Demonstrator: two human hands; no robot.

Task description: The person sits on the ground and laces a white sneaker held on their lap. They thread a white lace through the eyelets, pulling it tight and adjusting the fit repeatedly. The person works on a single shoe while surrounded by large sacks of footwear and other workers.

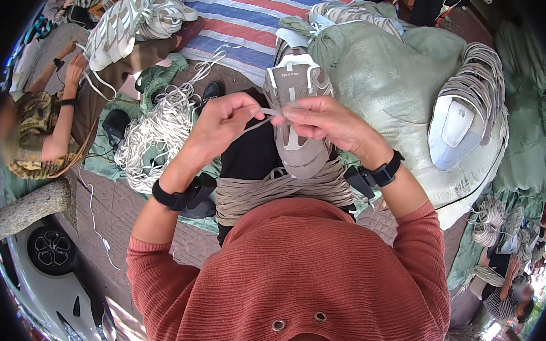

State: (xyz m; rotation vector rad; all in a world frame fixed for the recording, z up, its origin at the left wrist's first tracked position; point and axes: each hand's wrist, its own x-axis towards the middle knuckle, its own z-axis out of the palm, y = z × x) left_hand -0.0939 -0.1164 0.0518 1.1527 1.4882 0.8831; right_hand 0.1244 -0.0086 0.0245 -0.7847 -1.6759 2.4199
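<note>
A grey-brown and white sneaker upper lies in front of me above my lap, its rounded toe toward me. Over it, my left hand pinches a pale shoelace between thumb and fingertips. My right hand grips the same lace beside the shoe's middle, thumb against forefinger. A short stretch of lace runs between the two hands, and a length slants down below the left fingers. My fingers hide part of the shoe's lacing area. Across my thighs rests a thick bundle of taupe laces.
A heap of white laces covers green cloth at left. On a stuffed greenish sack at right sits a stack of shoe uppers. A striped tarp spreads ahead. Another person works at far left, near a silver car.
</note>
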